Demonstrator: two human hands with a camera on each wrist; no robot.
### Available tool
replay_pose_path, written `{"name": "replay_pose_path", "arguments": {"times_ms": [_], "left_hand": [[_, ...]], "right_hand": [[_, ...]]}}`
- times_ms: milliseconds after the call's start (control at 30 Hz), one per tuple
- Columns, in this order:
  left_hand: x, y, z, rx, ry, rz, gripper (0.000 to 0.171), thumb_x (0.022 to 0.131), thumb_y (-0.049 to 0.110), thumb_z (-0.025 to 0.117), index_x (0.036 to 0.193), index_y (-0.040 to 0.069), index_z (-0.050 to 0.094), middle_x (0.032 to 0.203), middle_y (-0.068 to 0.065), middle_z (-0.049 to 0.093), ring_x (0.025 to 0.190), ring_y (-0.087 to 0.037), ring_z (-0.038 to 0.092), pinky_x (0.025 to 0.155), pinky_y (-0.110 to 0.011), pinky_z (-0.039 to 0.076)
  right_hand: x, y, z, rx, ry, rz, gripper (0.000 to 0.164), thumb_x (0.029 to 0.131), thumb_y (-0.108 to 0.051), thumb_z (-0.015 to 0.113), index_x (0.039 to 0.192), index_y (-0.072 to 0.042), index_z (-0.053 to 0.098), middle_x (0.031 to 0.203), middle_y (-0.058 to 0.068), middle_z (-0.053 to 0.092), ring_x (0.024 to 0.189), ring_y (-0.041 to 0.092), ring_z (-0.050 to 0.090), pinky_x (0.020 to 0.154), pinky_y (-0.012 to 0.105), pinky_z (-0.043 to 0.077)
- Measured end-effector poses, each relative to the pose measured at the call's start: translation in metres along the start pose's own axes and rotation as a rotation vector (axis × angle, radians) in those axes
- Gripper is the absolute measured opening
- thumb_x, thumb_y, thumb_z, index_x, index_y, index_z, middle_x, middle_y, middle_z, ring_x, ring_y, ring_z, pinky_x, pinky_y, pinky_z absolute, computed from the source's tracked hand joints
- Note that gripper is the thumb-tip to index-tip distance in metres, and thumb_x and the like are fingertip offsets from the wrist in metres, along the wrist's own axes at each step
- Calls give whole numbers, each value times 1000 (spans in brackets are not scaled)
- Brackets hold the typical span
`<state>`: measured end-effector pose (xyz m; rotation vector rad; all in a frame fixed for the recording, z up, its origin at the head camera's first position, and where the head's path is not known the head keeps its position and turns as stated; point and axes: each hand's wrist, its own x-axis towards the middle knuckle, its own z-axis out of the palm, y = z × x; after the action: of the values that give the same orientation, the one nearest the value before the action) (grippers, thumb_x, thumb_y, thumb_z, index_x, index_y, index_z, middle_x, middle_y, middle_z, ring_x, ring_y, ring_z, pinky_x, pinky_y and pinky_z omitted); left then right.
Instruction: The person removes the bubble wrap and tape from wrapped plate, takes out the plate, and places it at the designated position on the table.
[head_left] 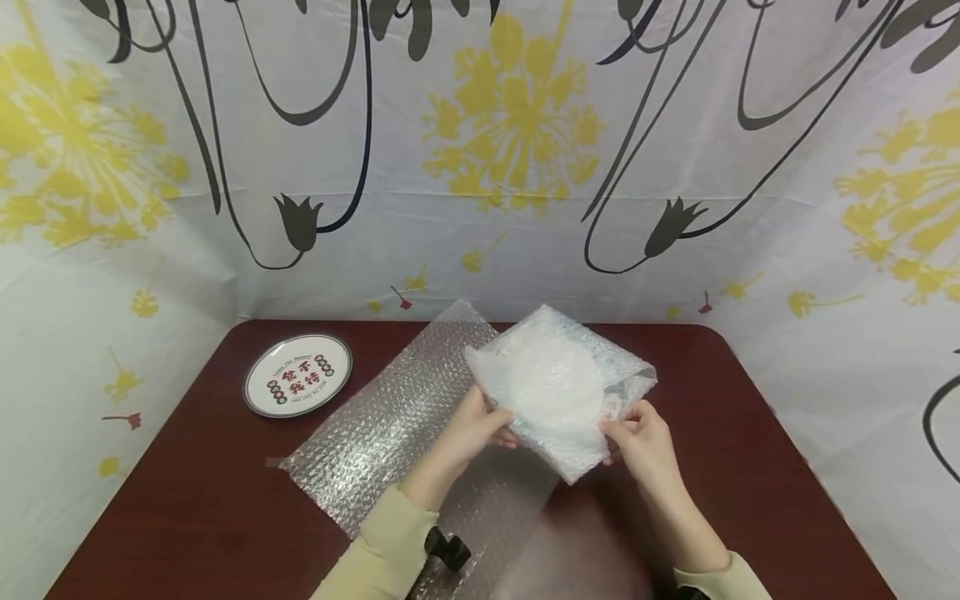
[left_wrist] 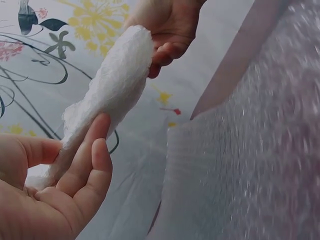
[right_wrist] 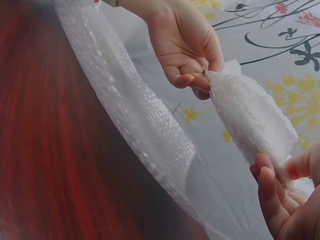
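Observation:
Both hands hold up a bubble-wrapped plate (head_left: 555, 383), its round white form showing through the cloudy wrap. In the head view, my left hand (head_left: 480, 425) grips the near left edge, thumb on top. At the right edge, beside a folded-over flap, my right hand (head_left: 641, 437) pinches the wrap between thumb and fingers. Seen edge-on in the left wrist view, the wrapped bundle (left_wrist: 110, 80) is thick and tilted, with my left hand (left_wrist: 70, 185) at its lower end. The right wrist view shows my right hand (right_wrist: 295, 200) holding the bundle's near end.
A flat bubble wrap sheet (head_left: 390, 425) lies slantwise across the dark red table (head_left: 187, 508), beneath the left forearm. A white plate (head_left: 298, 375) with red characters and a dark rim rests at the back left. Patterned cloth (head_left: 420, 167) hangs behind and at both sides.

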<state>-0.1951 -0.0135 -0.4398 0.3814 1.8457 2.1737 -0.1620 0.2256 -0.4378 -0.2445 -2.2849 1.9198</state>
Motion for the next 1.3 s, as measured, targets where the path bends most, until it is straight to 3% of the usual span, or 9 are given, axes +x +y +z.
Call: {"name": "replay_pose_path", "arguments": {"times_ms": [300, 567, 833, 1300], "left_hand": [[-12, -3, -22, 75, 3, -36, 54, 83, -5, 56, 133, -2, 35, 89, -16, 66, 67, -25, 68, 63, -36, 58], [-23, -8, -38, 158, 14, -57, 54, 85, 1, 59, 135, 3, 39, 89, -13, 68, 65, -25, 67, 64, -43, 56], [-33, -16, -52, 201, 35, -79, 59, 86, 1, 59, 139, 4, 36, 91, -11, 66, 65, -24, 66, 62, -34, 54], [-39, -31, -67, 226, 74, -123, 60, 85, 3, 61, 140, 1, 36, 84, -11, 68, 66, -26, 67, 64, -37, 56]], "right_hand": [[-7, 5, 19, 9, -50, 21, 26, 86, 7, 62, 85, 1, 37, 58, 8, 57, 44, 16, 53, 42, 34, 52], [-10, 12, 31, 11, -101, 36, 24, 85, 7, 62, 86, 1, 38, 60, 11, 59, 47, 17, 56, 41, 33, 51], [-11, 25, 42, -16, -145, 37, 25, 85, 5, 64, 85, 0, 40, 60, 12, 60, 46, 20, 57, 41, 36, 52], [-12, 44, 54, -67, -207, 56, 24, 87, 0, 65, 83, -1, 42, 60, 14, 63, 49, 27, 63, 38, 35, 51]]}}
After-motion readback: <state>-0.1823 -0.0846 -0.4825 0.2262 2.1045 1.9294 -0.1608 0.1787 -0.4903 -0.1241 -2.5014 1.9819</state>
